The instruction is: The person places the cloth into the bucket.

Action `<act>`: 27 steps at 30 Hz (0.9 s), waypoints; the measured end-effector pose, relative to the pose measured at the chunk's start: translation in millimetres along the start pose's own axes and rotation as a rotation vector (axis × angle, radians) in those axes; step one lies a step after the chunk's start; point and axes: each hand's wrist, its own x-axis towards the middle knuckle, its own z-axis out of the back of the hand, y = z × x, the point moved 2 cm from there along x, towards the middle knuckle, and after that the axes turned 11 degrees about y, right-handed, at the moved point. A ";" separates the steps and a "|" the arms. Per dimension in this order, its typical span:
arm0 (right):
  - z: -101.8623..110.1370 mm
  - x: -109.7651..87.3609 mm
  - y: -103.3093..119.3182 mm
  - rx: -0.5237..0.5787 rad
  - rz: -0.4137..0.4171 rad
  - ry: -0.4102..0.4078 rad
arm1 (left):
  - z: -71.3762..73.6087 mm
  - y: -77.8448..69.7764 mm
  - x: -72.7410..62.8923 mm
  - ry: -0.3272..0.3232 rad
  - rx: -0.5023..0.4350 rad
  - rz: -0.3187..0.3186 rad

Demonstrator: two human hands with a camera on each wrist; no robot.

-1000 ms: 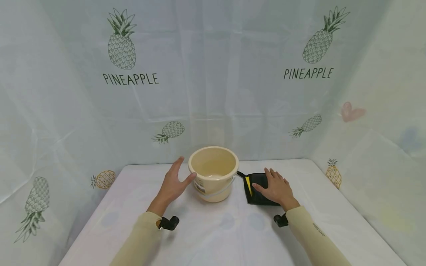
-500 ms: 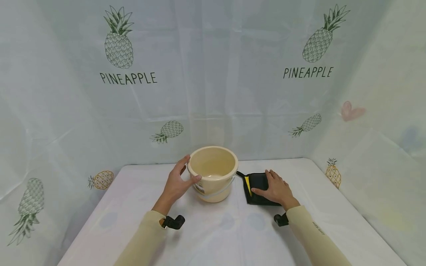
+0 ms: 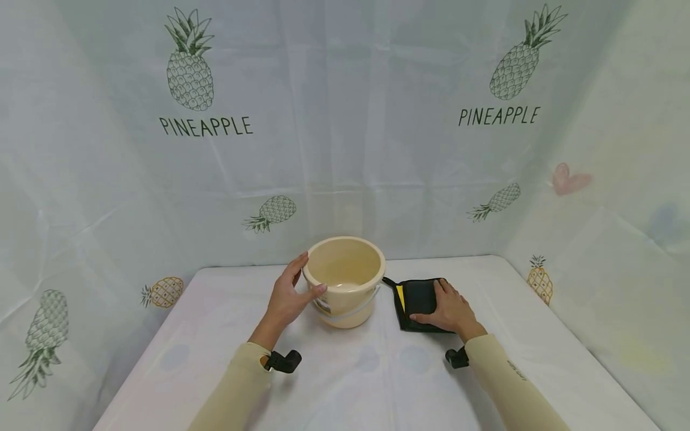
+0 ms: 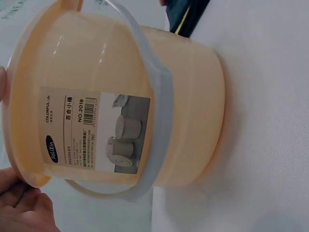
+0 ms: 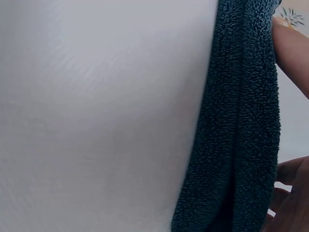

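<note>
A cream plastic bucket [image 3: 345, 308] with a pale handle and a printed label [image 4: 94, 130] stands upright on the table. My left hand [image 3: 286, 302] holds its rim from the left, thumb at the front and the other fingers around the far left side. Right of the bucket lies a folded dark towel [image 3: 417, 296] with a yellow strip and a cord loop. Over the towel's right part my right hand [image 3: 450, 308] grips it between thumb and curled fingers. The right wrist view shows the towel's fuzzy layered edge [image 5: 236, 121]; some fingertips are hidden.
A white-covered table [image 3: 345, 383] carries both things. Hanging sheets with pineapple prints [image 3: 345, 120] enclose it at the back and sides, with the back sheet close behind the bucket. A dark camera sits on each wrist.
My left hand has moved right onto the bucket's rim and taken hold. My right hand's fingers, earlier spread flatter across the towel, have drawn in and curled. Bucket and towel have barely shifted.
</note>
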 end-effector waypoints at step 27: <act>-5.6 6.3 -8.0 0.096 -0.007 0.029 | -0.3 4.6 0.6 -0.020 -0.033 0.009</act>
